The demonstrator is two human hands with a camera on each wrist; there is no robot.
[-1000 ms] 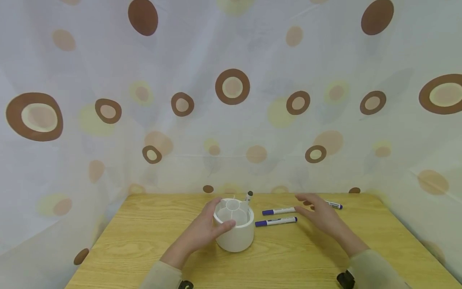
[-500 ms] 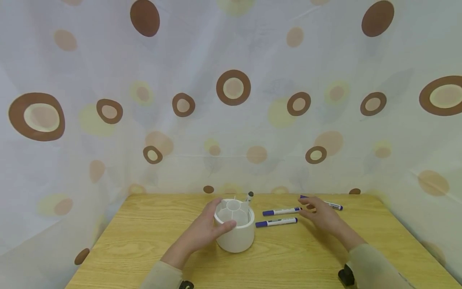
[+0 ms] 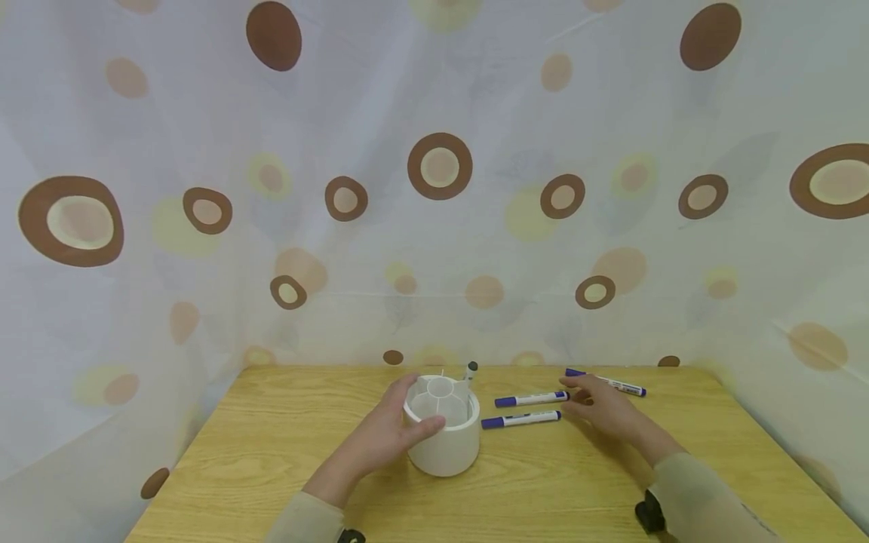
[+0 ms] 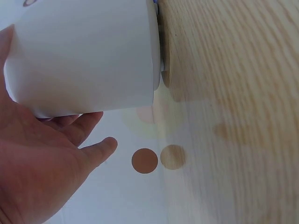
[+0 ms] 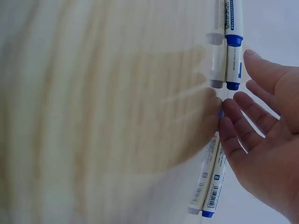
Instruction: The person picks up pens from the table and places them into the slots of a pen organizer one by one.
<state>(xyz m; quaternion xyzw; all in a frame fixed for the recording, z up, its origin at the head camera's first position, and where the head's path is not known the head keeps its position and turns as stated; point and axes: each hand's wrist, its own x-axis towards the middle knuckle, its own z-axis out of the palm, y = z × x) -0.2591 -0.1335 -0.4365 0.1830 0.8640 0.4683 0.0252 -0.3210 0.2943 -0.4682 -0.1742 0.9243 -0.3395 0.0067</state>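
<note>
Holder (image 3: pixel 444 452) — one marker (image 3: pixel 469 372) inside | two markers (image 3: pixel 532 399) right of it on table (image 3: pixel 237 452) | far marker (image 3: pixel 626 388) behind — rightmost

Both arms reach in from near side, light sleeves (image 3: pixel 305 520) ending short of hands. Left forearm (image 3: pixel 337 473) slants toward far right. Left hand (image 3: pixel 388 431) in gripping pose: left thumb (image 3: pixel 426 431) stretched rightward on near side, other fingers bent round far side, one finger (image 4: pixel 100 150) jutting apart. Right forearm (image 3: pixel 655 437) slants toward far left. Right hand (image 3: pixel 604 407) low, loosely bent, grasping nothing; right thumb (image 5: pixel 267 71) apart from lightly curved fingers (image 5: pixel 240 122).
</note>
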